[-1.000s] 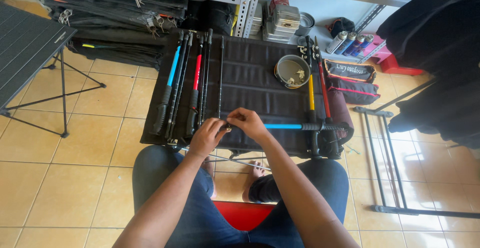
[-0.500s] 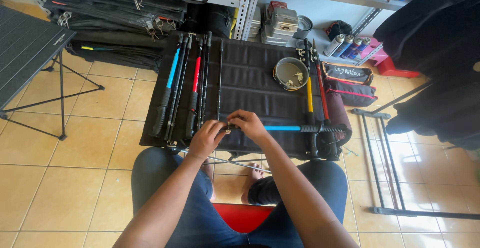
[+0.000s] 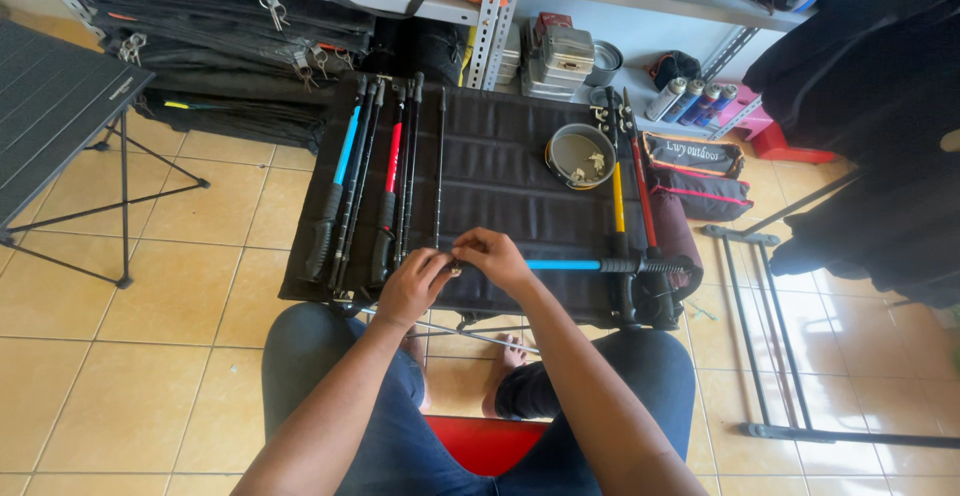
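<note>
I sit at a low black folding table [image 3: 500,171]. A trekking pole with a blue shaft [image 3: 565,265] lies crosswise along its near edge, black grip to the right. My right hand [image 3: 492,259] pinches the pole's left end. My left hand [image 3: 415,286] closes on the same end from the left, fingertips meeting the right hand's. The exact part between the fingers is hidden.
On the table lie a blue pole [image 3: 340,171] and a red pole [image 3: 388,186] at left, a yellow pole [image 3: 618,196] and another red one at right, and a round metal bowl [image 3: 580,156]. Another folding table [image 3: 60,116] stands left, a metal rack [image 3: 780,356] right, shelves behind.
Both hands stay at the pole's left end with only slight finger movement. The pole has not shifted.
</note>
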